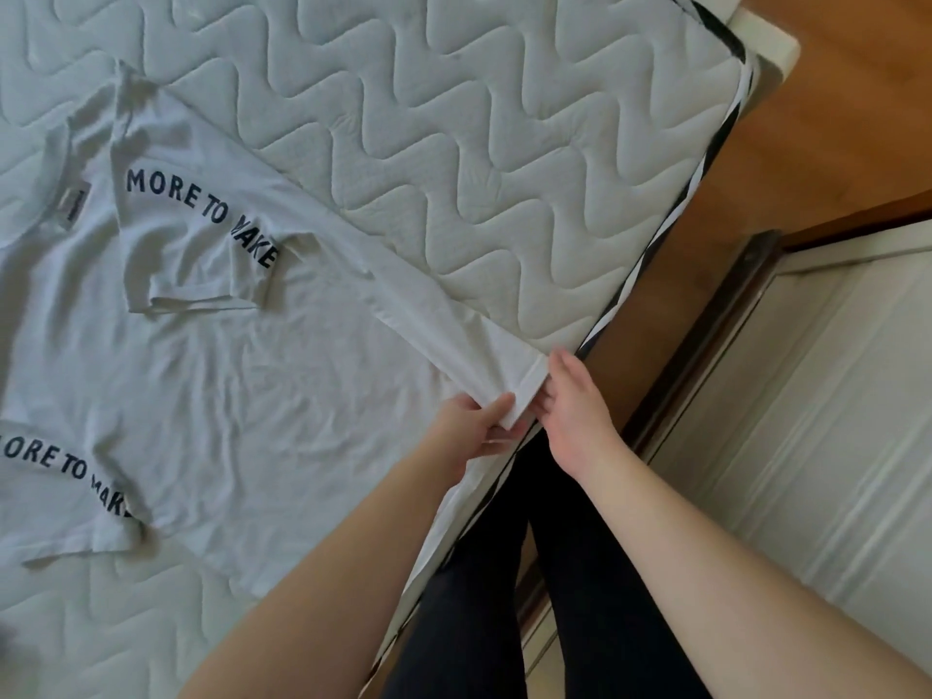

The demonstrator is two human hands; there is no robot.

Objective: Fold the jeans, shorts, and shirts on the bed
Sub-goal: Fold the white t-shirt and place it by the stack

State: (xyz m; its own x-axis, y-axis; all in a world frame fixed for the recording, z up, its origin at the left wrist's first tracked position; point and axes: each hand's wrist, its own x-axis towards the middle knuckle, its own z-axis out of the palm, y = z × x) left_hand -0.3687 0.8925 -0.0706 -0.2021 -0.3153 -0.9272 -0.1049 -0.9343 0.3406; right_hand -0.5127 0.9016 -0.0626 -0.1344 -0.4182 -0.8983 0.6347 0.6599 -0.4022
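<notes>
The white T-shirt lies spread flat on the bed, its hem at the near mattress edge. Both sleeves carry dark lettering reading "MORE TO MAKE"; the upper sleeve is folded inward onto the body of the shirt. 1 side of the shirt is folded over in a long strip that runs from the hem away from the hands.

The left hand pinches the hem corner of that strip, thumb on top and fingers underneath. The right hand sits just beside it, touching the hem edge with its fingertips; whether those fingers grip the cloth cannot be told.

The bed surface is a bare white mattress quilted in a wavy pattern, with a black-and-white striped border running along its edge beyond the right hand. Below the hands, the person's legs in dark trousers stand against the mattress edge. To the right of the right hand lie a brown wooden floor and white panelled furniture.
</notes>
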